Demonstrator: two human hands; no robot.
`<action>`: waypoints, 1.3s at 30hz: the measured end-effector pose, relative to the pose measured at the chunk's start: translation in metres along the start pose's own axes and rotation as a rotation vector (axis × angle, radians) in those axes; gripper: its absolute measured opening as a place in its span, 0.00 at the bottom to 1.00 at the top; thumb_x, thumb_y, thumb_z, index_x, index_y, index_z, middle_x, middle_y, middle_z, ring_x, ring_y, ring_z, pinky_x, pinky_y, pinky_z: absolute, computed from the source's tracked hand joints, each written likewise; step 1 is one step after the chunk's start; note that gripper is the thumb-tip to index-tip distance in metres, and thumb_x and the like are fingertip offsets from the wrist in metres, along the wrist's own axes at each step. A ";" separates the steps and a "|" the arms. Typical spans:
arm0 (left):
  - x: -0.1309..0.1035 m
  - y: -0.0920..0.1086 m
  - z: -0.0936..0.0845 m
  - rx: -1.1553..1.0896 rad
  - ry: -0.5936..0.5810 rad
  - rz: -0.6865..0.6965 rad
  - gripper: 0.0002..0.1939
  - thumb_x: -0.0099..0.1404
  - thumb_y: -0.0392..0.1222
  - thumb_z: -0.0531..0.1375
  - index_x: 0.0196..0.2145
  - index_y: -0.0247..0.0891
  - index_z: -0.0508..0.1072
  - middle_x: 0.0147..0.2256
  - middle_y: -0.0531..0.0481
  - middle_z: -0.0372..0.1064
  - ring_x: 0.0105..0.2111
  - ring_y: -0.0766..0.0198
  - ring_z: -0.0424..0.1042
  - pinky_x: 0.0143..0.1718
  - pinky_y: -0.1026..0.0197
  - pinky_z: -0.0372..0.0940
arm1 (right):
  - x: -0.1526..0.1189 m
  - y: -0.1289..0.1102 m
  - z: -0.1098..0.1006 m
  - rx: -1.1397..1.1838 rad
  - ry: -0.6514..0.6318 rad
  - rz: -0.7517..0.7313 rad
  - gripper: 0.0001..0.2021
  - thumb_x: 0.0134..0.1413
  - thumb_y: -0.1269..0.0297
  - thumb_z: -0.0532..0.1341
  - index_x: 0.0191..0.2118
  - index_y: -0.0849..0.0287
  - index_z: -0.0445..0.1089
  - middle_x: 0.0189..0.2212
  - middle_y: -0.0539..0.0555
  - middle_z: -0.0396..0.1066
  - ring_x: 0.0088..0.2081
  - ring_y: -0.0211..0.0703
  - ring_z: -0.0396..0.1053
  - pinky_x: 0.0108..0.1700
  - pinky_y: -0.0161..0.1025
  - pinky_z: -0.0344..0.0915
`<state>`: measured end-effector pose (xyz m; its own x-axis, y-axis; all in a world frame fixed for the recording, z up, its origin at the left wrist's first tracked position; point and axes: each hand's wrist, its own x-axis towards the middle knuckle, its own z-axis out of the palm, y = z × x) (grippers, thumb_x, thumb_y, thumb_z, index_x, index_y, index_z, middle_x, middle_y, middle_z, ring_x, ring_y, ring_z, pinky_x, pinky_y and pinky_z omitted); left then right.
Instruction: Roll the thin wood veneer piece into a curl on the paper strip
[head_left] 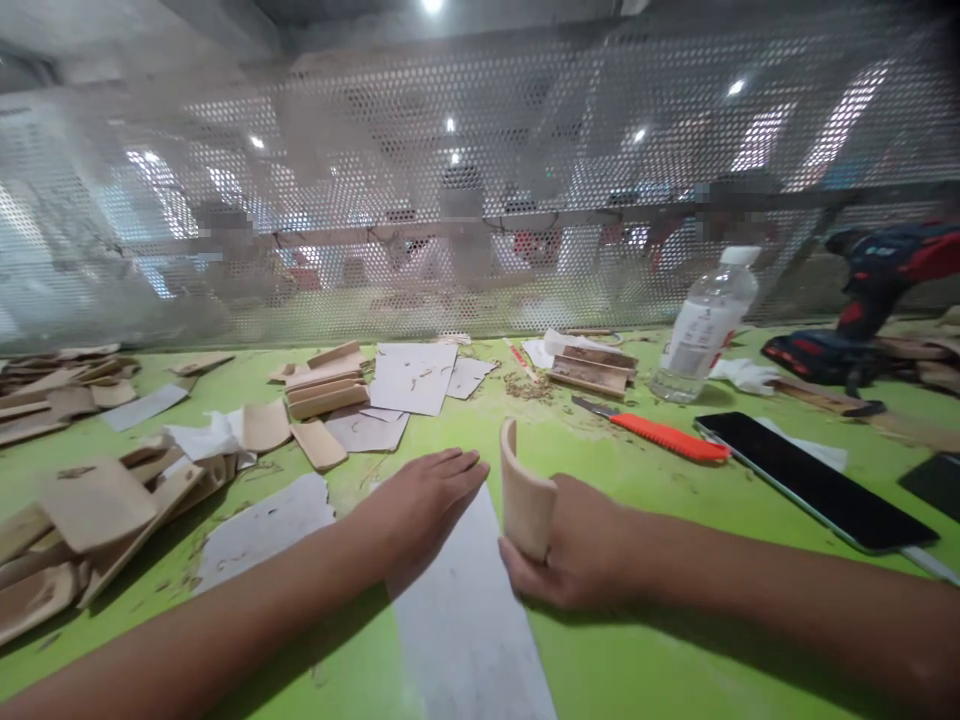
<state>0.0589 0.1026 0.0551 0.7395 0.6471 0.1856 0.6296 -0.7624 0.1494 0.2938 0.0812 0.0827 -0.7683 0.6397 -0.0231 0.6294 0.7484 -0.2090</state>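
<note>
My right hand (581,550) grips a curved bamboo piece (527,500), held upright with its hollow face showing. The thumb lies at its lower edge and the other fingers are behind it. My left hand (427,505) is stretched flat, palm down, over the upper part of a white paper strip (465,610) on the green table. Whether anything lies under that palm is hidden. Beyond the right hand rests an orange utility knife (667,437) with its blade out, pointing left.
Bamboo pieces (97,505) are heaped at the left, with a small stack (326,382) behind. To the right are a phone (817,480), a water bottle (705,330) and a cordless drill (862,300). A perforated metal screen (420,220) closes off the table's back edge.
</note>
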 end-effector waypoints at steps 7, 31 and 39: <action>0.000 -0.001 0.001 -0.020 0.000 -0.004 0.20 0.80 0.38 0.54 0.66 0.45 0.67 0.66 0.44 0.65 0.67 0.50 0.63 0.66 0.44 0.60 | -0.002 -0.003 0.000 0.025 0.002 -0.072 0.19 0.61 0.56 0.54 0.21 0.57 0.54 0.14 0.45 0.47 0.19 0.35 0.38 0.26 0.41 0.43; 0.002 -0.001 0.004 0.002 0.003 -0.013 0.17 0.77 0.38 0.59 0.61 0.40 0.72 0.65 0.42 0.66 0.65 0.48 0.66 0.66 0.46 0.61 | 0.004 0.003 0.010 0.244 0.105 -0.187 0.15 0.51 0.62 0.59 0.21 0.56 0.52 0.18 0.44 0.49 0.21 0.34 0.43 0.26 0.38 0.44; -0.001 0.000 0.012 0.022 0.040 0.013 0.19 0.77 0.38 0.59 0.63 0.42 0.70 0.64 0.42 0.68 0.64 0.48 0.67 0.65 0.45 0.62 | 0.000 -0.004 0.007 0.227 0.076 -0.179 0.15 0.55 0.61 0.56 0.22 0.56 0.52 0.16 0.44 0.51 0.19 0.33 0.43 0.26 0.37 0.46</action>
<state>0.0612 0.1020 0.0436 0.7378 0.6361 0.2259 0.6256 -0.7700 0.1251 0.2904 0.0774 0.0763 -0.8482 0.5190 0.1055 0.4362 0.7976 -0.4166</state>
